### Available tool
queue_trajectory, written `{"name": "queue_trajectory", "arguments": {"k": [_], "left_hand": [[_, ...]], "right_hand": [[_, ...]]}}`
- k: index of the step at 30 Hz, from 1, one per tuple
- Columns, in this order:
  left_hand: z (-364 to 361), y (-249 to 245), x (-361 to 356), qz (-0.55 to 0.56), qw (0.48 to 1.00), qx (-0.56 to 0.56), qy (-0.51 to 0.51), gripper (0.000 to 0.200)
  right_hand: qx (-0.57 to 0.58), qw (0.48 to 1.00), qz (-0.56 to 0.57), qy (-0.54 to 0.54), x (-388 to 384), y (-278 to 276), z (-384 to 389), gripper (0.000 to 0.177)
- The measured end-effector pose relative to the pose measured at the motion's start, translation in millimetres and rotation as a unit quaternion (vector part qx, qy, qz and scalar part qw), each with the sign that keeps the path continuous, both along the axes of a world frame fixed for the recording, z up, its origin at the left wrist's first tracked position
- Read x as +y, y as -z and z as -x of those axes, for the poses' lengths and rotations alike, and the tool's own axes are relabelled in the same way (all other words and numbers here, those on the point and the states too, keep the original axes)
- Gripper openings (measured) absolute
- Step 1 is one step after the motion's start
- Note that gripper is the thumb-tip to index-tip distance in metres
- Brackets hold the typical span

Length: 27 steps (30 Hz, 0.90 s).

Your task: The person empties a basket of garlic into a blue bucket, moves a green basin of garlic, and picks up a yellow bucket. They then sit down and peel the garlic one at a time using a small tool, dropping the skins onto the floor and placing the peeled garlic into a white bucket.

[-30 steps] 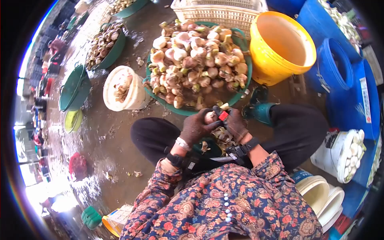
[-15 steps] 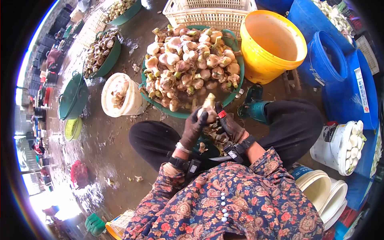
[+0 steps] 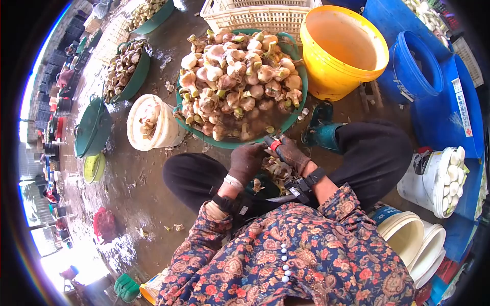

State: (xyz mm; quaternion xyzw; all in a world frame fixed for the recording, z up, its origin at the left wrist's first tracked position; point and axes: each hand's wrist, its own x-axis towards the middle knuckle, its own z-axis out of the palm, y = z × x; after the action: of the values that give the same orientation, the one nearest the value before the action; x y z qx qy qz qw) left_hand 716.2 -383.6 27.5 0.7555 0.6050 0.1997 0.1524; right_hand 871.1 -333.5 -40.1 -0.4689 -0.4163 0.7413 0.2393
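My left hand (image 3: 247,162), in a dark dirty glove, is closed with its fingers curled inward, turned so that its back faces up. My right hand (image 3: 292,154), gloved too, has a red band on a finger and is closed against the left one. The garlic bulb seen between them earlier is now hidden by the gloves. Just ahead, a green tub (image 3: 304,97) is heaped with garlic bulbs (image 3: 237,76) with cut stems and dirty skins. Below the hands, between my knees, lie loose peeled skins (image 3: 278,171).
A white bucket (image 3: 171,133) with skins stands left of the tub, a yellow bucket (image 3: 326,76) right of it. A cream crate (image 3: 260,18) is behind. Blue containers (image 3: 444,115) and a white bucket of peeled garlic (image 3: 423,186) stand at right.
Both hands have turned over and drawn closer together, and the garlic bulb that stood up between them has gone out of sight. The view has shifted slightly.
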Motion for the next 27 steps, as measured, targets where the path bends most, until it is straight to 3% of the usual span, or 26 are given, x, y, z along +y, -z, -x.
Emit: {"name": "queue_trajectory", "arguments": {"k": [1,2,3,5,6,7,8,11,13,14,15,16,17,18,19,20,21,23,25,27], "left_hand": [[-1,1,0,0.124,0.977,-0.159,-0.071,0.023],[-1,1,-1,0.242,0.908,-0.311,-0.14,0.023],[5,5,0,0.242,0.908,-0.312,-0.141,0.023],[19,8,4,0.348,0.728,-0.565,-0.175,0.026],[22,6,2,0.37,0.663,-0.62,-0.198,0.026],[26,27,-6,0.113,0.912,-0.395,-0.001,0.027],[28,31,-11,0.051,0.94,-0.338,-0.007,0.029],[30,23,-16,-0.04,0.967,-0.25,-0.01,0.034],[30,20,-16,-0.069,0.973,-0.221,-0.005,0.037],[30,21,-17,0.0,0.971,-0.236,-0.033,0.038],[30,22,-17,0.07,0.964,-0.25,-0.06,0.038],[24,17,-15,0.001,0.961,-0.27,-0.055,0.034],[24,12,-14,0.001,0.962,-0.269,-0.054,0.034],[23,8,-10,-0.033,0.969,-0.241,-0.044,0.029],[22,2,-7,-0.069,0.974,-0.212,-0.033,0.025],[11,-17,-8,0.163,0.802,-0.546,-0.178,0.017],[9,-19,-13,0.165,0.802,-0.547,-0.176,0.017],[3,-25,-22,0.208,0.823,-0.522,-0.085,0.014],[-1,-36,-31,0.204,0.877,-0.432,0.043,0.014],[-1,-21,-41,0.266,0.905,-0.298,0.15,0.018]], "right_hand": [[-0.005,0.999,-0.042,-0.024,0,-5,-2,0.035],[-0.011,0.995,-0.083,-0.05,1,-11,-3,0.038],[-0.011,0.995,-0.083,-0.051,2,-17,-5,0.038],[0.07,0.99,-0.066,-0.104,6,-58,-10,0.042],[0.151,0.985,-0.001,-0.085,5,-63,-15,0.048],[0.151,0.985,-0.001,-0.084,5,-63,-17,0.048],[0.173,0.981,-0.028,-0.081,4,-62,-19,0.051],[0.164,0.976,-0.106,-0.097,3,-72,-13,0.055],[0.142,0.942,-0.285,-0.102,-2,-72,-3,0.054],[-0.051,0.86,-0.49,-0.133,-1,-71,-5,0.052],[-0.052,0.859,-0.491,-0.132,-2,-70,-6,0.052],[-0.121,0.834,-0.524,-0.121,-3,-79,-6,0.049],[-0.189,0.805,-0.552,-0.109,-5,-84,-4,0.047],[-0.166,0.817,-0.551,-0.033,-6,-85,-2,0.034],[-0.167,0.817,-0.551,-0.031,-5,-79,1,0.034],[-0.066,0.914,-0.396,0.065,-3,-71,3,0.025],[0.039,0.962,-0.219,0.159,-3,-63,3,0.019],[0.056,0.974,-0.016,0.221,5,-71,-4,0.019],[0.065,0.959,0.019,0.274,14,-56,-8,0.019],[0.107,0.946,0.051,0.301,18,-49,-12,0.02]]}}
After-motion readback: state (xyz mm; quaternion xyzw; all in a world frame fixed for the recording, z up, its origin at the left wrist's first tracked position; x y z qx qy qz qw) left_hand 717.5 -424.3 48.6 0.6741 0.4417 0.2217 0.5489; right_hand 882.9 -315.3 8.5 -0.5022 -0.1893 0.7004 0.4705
